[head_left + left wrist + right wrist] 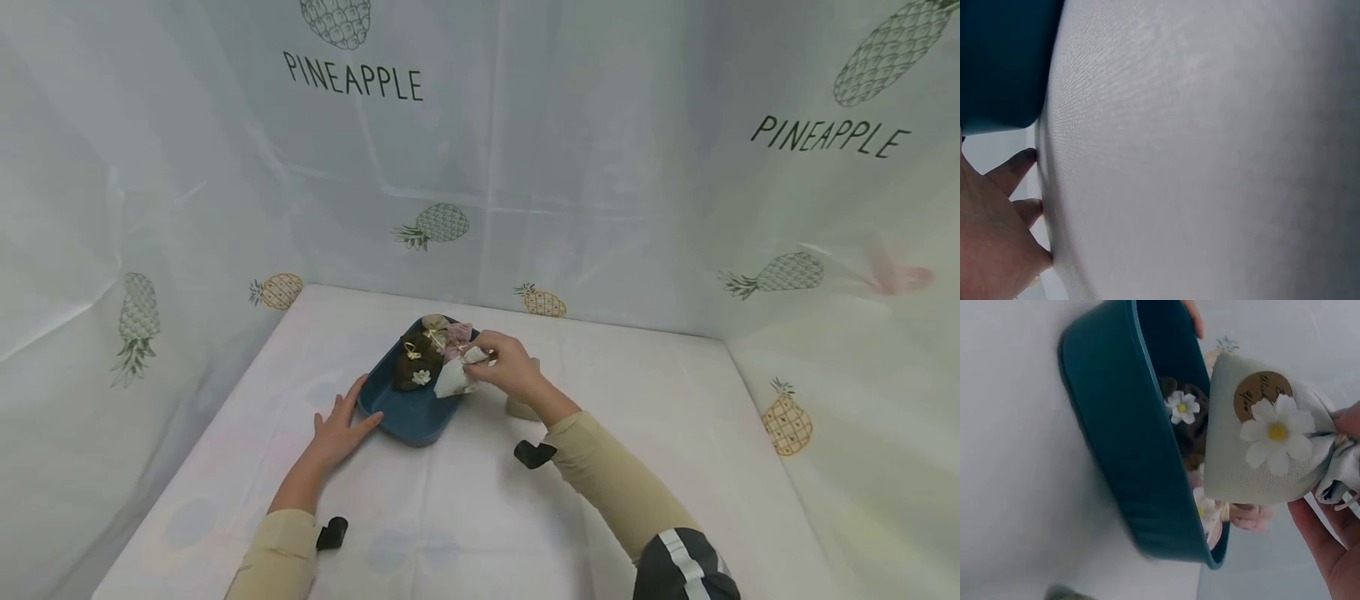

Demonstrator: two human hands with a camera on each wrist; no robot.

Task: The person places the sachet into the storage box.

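Note:
My right hand [513,367] pinches the gathered neck of a small white drawstring pouch [453,379] over the right side of a blue tray [412,429]. In the right wrist view, the pouch [1225,450] shows a white fabric daisy [1277,432] and a round brown label. My left hand [339,433] touches the tray's left edge, thumb and fingers spread; the left wrist view shows that hand [991,231] beside the tray wall [1004,62]. Inside the tray lie dark brown pouches [417,358], a pink pouch [459,335] and a beige pouch [433,322].
An olive-beige pouch [522,410] lies on the white-covered table [480,500], partly hidden beneath my right wrist. Curtains printed with pineapples [442,223] rise behind the table and along both sides.

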